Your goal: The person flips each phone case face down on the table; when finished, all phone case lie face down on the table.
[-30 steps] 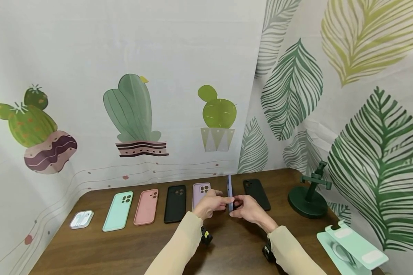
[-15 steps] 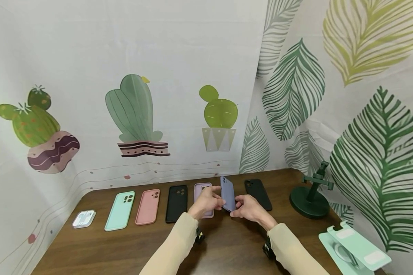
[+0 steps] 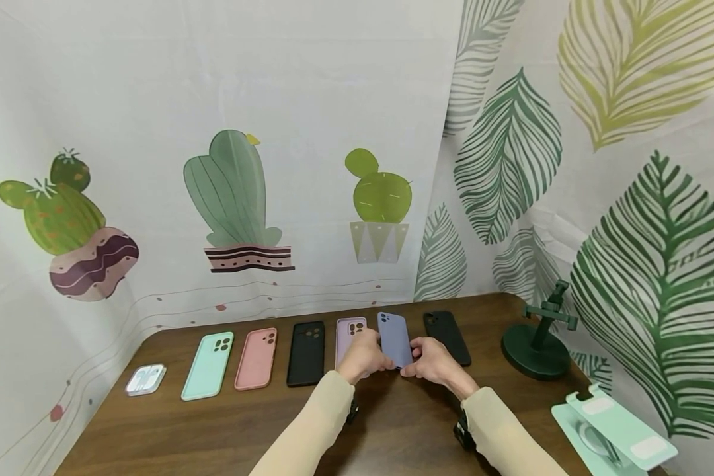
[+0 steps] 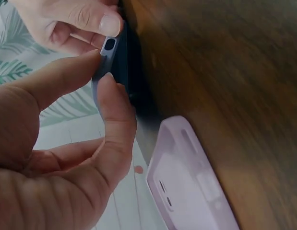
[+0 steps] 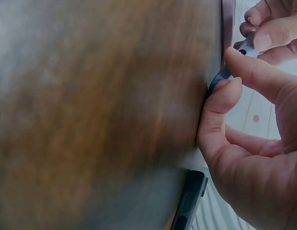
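Note:
A blue-grey phone case slants low over the table, its outer back up and its camera corner at the far end. My left hand pinches its near left corner between thumb and finger. At the near right corner, my right hand pinches it too. The left wrist view shows the case's end, with a port hole, between both hands. Just left lies a lilac phone case, partly hidden by my left hand. A black phone case lies to the right, beyond my right hand.
Further left lie another black case, a pink case, a mint case and a small clear-and-white box. A dark green stand and a mint folding stand occupy the right. A patterned cloth hangs behind.
The blue-grey case, earlier upright and edge-on, has turned its back toward the head camera and tipped down toward the table. Both hands have kept their grip and lowered with it.

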`<state>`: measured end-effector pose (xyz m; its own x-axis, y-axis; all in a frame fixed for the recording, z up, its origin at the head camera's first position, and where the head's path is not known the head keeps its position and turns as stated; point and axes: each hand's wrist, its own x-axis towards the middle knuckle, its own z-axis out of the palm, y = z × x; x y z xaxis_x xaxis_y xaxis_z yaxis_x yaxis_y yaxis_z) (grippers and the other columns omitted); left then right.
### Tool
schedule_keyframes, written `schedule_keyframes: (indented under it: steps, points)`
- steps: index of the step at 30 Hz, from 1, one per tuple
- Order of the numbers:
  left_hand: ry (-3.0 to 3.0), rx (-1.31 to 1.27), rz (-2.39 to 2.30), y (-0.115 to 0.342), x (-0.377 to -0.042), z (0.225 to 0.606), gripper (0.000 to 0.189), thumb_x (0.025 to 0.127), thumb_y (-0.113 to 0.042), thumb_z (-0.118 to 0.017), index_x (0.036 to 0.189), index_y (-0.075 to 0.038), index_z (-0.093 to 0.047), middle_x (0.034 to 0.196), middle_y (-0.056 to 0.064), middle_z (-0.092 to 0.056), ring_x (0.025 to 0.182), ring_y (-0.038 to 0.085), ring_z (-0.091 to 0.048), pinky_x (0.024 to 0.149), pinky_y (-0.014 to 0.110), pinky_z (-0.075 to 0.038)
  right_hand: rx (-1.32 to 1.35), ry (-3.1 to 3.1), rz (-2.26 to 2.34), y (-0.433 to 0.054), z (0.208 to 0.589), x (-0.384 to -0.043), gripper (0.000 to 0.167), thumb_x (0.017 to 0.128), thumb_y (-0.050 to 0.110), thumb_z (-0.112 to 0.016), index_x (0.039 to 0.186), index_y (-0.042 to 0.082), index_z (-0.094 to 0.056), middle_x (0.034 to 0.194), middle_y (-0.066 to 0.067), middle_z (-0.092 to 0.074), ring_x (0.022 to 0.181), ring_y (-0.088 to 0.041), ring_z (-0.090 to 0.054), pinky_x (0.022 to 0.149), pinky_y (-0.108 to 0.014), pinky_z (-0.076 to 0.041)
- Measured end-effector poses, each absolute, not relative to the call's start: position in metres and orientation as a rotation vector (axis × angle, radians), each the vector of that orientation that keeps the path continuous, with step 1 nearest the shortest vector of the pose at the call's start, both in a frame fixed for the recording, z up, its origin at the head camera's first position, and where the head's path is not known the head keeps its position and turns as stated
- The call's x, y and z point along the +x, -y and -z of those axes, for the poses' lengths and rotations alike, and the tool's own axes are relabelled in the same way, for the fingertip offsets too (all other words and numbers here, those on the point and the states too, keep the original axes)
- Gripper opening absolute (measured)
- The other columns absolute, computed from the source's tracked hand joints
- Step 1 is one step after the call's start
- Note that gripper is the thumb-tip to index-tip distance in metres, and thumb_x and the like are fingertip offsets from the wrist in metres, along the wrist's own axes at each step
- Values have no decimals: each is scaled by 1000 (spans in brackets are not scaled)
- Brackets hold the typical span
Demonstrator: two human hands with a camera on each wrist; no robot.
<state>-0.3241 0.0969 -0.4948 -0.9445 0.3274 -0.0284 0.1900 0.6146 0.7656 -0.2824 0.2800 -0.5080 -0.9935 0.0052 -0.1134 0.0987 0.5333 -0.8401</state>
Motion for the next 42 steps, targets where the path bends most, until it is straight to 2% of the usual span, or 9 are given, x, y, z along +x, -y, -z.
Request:
schedule_keyframes:
  steps: [3,8,15,22,31,35,37,39,42]
  points:
    - [-2784,451,-1115,-102,-346,525,33,69,-6,-97,93,3,-77,68,6,-73,57,15,-67,56,27,-56,99,-2678,1446,-280,508,-282,75,76,1,-92,142,-13,-59,120,-22,-67,74,-18,-67,68,-31,-58]
    - [-2754,371,-1116,-109,-367,554,35,67,-9,-100,86,1,-74,60,2,-71,47,10,-69,53,25,-58,113,-2695,1428,-280,507,-282,76,75,0,-93,141,-12,-59,119,-21,-66,76,-19,-66,67,-31,-57]
    - [-2764,318,-1144,-115,-361,558,41,66,-7,-101,91,5,-73,67,9,-68,39,8,-64,46,24,-56,93,-2777,1327,-279,508,-282,73,72,-1,-93,137,-13,-61,111,-18,-66,80,-19,-66,70,-32,-60]
    - [-2856,280,-1015,-122,-358,558,47,67,-13,-103,97,9,-74,60,6,-65,34,5,-59,43,22,-53,83,-2875,1155,-279,506,-284,73,73,5,-95,136,-12,-64,110,-16,-69,93,-24,-64,88,-41,-59]
    - [-2848,293,-993,-118,-356,558,40,73,-15,-100,92,9,-73,53,3,-64,34,7,-59,46,24,-54,89,-2876,1130,-274,504,-285,76,76,6,-95,142,-12,-61,113,-18,-70,99,-27,-64,94,-45,-58]
    - [-2831,313,-1060,-103,-352,550,38,78,-22,-96,96,5,-75,58,4,-70,41,10,-66,48,26,-56,107,-2869,1153,-269,500,-281,86,80,14,-94,151,-11,-53,121,-20,-70,109,-31,-65,101,-51,-56]
    - [-2858,336,-1067,-93,-349,547,45,79,-27,-96,104,4,-77,71,6,-77,54,10,-70,56,28,-58,114,-2860,1179,-266,498,-277,90,81,18,-94,154,-10,-49,123,-20,-70,112,-32,-65,102,-52,-56]
    - [-2863,372,-1080,-83,-344,543,56,79,-33,-97,116,4,-77,80,7,-79,64,13,-70,61,30,-58,101,-2856,1208,-261,496,-272,91,82,21,-94,155,-9,-49,123,-18,-70,112,-31,-65,101,-52,-56]
    - [-2907,426,-1048,-67,-342,544,65,75,-38,-99,121,2,-76,94,11,-78,80,21,-68,71,35,-58,35,-2856,1266,-252,496,-266,86,81,21,-95,151,-8,-55,119,-16,-70,105,-26,-67,94,-48,-59]
